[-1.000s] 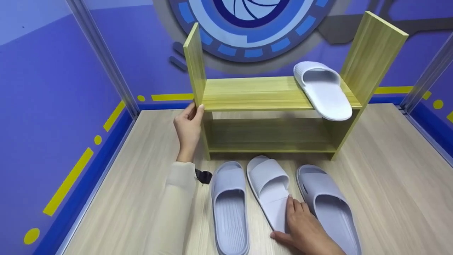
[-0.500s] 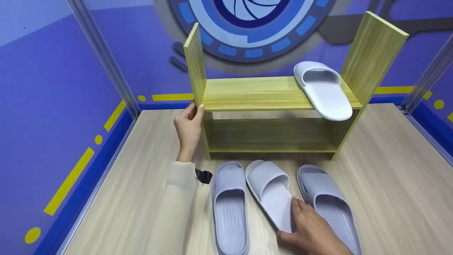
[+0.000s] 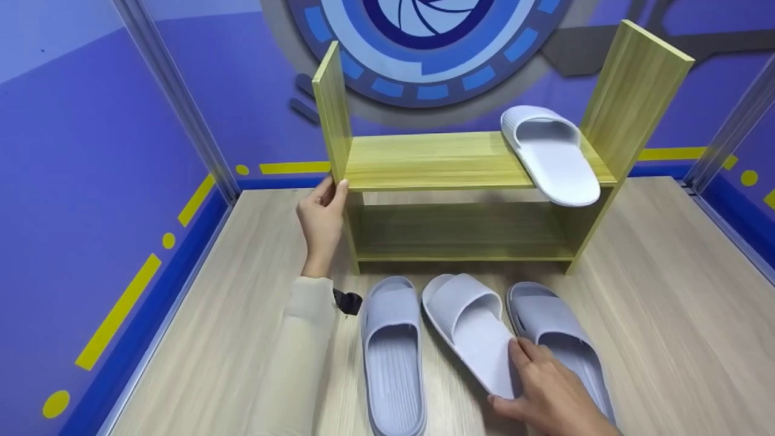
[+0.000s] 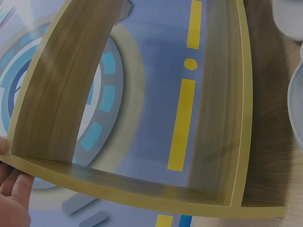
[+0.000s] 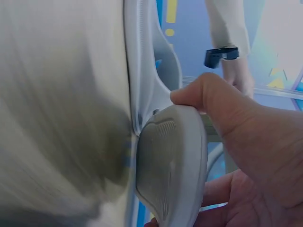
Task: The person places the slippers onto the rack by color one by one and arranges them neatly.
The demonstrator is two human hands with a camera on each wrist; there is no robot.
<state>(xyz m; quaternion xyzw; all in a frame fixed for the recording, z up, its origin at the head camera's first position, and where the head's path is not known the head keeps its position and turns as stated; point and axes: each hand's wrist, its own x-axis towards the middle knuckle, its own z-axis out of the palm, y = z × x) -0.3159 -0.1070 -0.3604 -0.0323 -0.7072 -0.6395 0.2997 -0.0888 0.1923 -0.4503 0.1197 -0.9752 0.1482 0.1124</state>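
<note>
My right hand [image 3: 548, 387] grips the heel end of a white slipper [image 3: 478, 339], thumb on one side and fingers on the other. In the right wrist view the ridged sole of this slipper [image 5: 158, 165] shows, its heel tilted up from the floor. My left hand [image 3: 323, 224] holds the left side panel of a wooden shoe rack [image 3: 436, 160] at the upper shelf's height, thumb on the front edge. Another white slipper [image 3: 560, 163] lies on that shelf at its right end, heel overhanging the front.
Grey slippers lie on either side of the held one: one grey slipper [image 3: 393, 357] to its left, another grey slipper [image 3: 554, 312] to its right, partly behind my right hand. The rack's lower shelf [image 3: 463, 233] is behind them. Blue walls [image 3: 97, 163] enclose the wood-patterned floor [image 3: 200, 351].
My right hand has shifted to the right with the white slipper's heel, and the slipper has turned and come up a little. My left hand stays on the rack.
</note>
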